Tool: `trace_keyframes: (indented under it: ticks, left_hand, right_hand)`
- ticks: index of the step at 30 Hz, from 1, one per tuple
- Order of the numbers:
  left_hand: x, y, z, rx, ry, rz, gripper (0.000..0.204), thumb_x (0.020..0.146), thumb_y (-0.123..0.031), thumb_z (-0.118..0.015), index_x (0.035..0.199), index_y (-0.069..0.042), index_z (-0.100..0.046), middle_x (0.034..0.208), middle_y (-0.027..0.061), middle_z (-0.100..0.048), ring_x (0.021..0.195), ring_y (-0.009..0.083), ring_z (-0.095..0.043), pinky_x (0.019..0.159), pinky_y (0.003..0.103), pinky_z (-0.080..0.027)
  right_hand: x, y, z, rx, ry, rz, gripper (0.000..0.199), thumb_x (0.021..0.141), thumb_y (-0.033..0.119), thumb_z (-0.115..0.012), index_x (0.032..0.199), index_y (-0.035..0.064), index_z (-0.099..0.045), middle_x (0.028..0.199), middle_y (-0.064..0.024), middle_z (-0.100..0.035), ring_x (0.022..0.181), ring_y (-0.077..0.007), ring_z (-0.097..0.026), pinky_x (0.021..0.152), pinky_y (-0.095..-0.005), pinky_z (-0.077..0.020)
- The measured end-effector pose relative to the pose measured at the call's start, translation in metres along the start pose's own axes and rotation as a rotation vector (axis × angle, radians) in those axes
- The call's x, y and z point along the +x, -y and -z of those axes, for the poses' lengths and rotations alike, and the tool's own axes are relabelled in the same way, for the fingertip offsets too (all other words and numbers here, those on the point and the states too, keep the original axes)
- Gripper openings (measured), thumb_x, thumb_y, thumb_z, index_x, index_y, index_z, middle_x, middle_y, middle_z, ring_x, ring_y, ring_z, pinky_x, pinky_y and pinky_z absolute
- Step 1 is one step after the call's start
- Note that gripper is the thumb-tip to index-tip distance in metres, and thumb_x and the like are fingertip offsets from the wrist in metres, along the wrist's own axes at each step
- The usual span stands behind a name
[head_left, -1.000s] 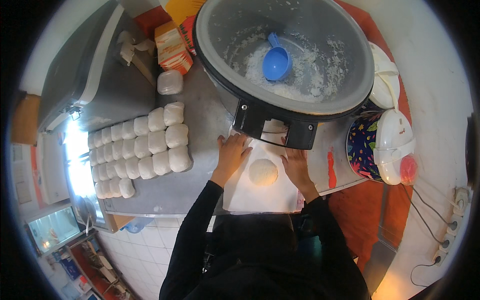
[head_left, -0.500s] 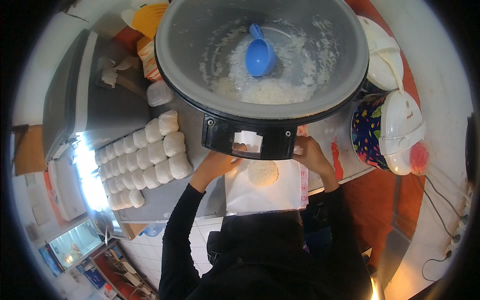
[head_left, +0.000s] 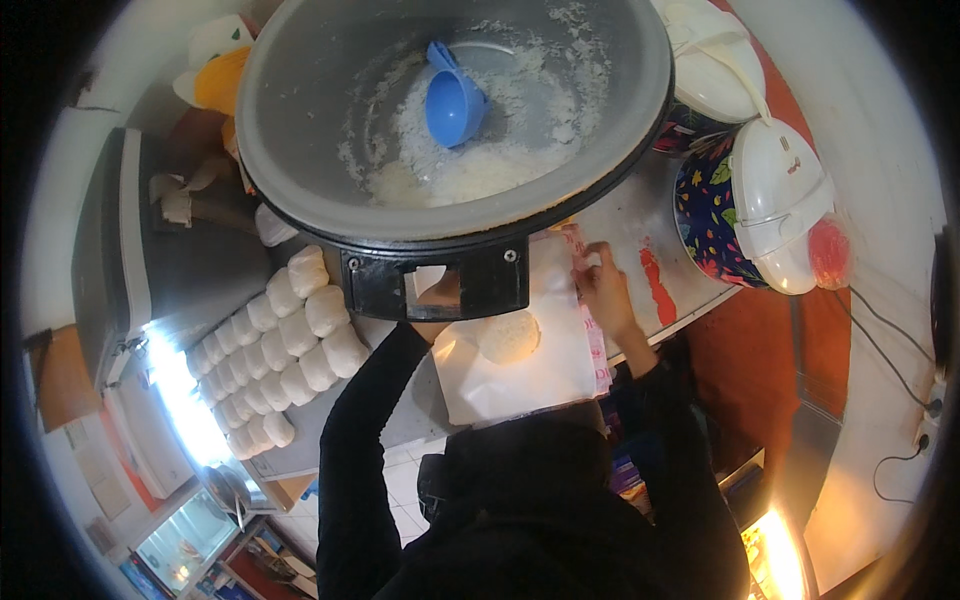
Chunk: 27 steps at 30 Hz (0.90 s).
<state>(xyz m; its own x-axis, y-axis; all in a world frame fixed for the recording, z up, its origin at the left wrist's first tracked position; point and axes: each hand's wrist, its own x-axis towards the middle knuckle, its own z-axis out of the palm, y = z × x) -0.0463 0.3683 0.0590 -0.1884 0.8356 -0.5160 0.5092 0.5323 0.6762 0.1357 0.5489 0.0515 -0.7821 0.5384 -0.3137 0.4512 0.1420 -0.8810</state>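
Note:
A flat round mound of cooked rice (head_left: 510, 337) lies on white wrapping paper (head_left: 485, 385) with a red-printed edge, close in front of me. My right hand (head_left: 610, 300) is at the paper's right edge, its fingers curled and closed on the margin. My left hand (head_left: 438, 294) reaches to the paper's far left, under the pot's handle. Only part of it shows through the handle's opening, and its fingers are hidden. Beyond both hands stands a large grey rice pot (head_left: 300, 150) with loose rice inside and a blue scoop (head_left: 455, 108) resting on it.
Rows of white wrapped bundles (head_left: 280, 350) lie on the metal table at left. Two lidded containers stand at right, the nearer with a dark flowered pattern (head_left: 708, 215). A red pouch (head_left: 830, 252) hangs by it. A grey cooler-like box (head_left: 190, 260) stands far left.
The view has shifted, moving the pot and bundles left in the picture. My left hand has gone further behind the handle. The paper lies at a different angle, with my right hand still along its edge.

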Motion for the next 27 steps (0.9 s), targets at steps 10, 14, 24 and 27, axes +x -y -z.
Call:
trace_keyframes:
  ticks: [10, 14, 24, 27]
  left_hand:
    - [0.025, 0.053, -0.043, -0.319, 0.183, -0.222, 0.051, 0.093, -0.021, -0.051, 0.138, -0.001, -0.040, 0.142, 0.0161, -0.042, 0.131, 0.0280, -0.039, 0.112, 0.036, -0.026]
    - [-0.006, 0.007, -0.024, -0.268, 0.308, -0.321, 0.047, 0.099, -0.018, -0.041, 0.141, 0.001, -0.036, 0.145, 0.0168, -0.039, 0.133, 0.0260, -0.038, 0.112, 0.033, -0.025]
    - [-0.024, -0.022, -0.003, -0.492, 0.424, 0.042, 0.052, 0.101, -0.034, -0.037, 0.140, 0.001, -0.039, 0.140, 0.0155, -0.046, 0.129, 0.0206, -0.041, 0.110, 0.029, -0.028]
    - [-0.024, -0.007, -0.018, -0.422, 0.378, -0.218, 0.051, 0.100, -0.028, -0.039, 0.144, -0.001, -0.033, 0.148, 0.0144, -0.035, 0.137, 0.0236, -0.031, 0.114, 0.032, -0.021]
  right_hand:
    - [-0.114, -0.035, -0.020, -0.333, 0.069, 0.080, 0.041, 0.077, 0.000, -0.071, 0.109, 0.0066, -0.045, 0.087, -0.0116, -0.059, 0.075, -0.0271, -0.060, 0.066, -0.0356, -0.0486]
    - [-0.114, -0.030, -0.023, -0.170, -0.202, 0.082, 0.046, 0.077, 0.004, -0.073, 0.112, 0.0073, -0.044, 0.094, -0.0124, -0.062, 0.083, -0.0294, -0.062, 0.071, -0.0376, -0.0488]
    - [-0.112, -0.032, -0.029, -0.293, -0.342, -0.155, 0.039, 0.083, 0.017, -0.068, 0.112, 0.0112, -0.043, 0.070, -0.0106, -0.062, 0.068, -0.0329, -0.063, 0.061, -0.0418, -0.0475]
    - [-0.138, -0.021, -0.020, -0.412, -0.123, -0.083, 0.029, 0.085, 0.015, -0.065, 0.106, 0.0118, -0.046, 0.067, -0.0107, -0.060, 0.064, -0.0329, -0.062, 0.059, -0.0420, -0.0466]
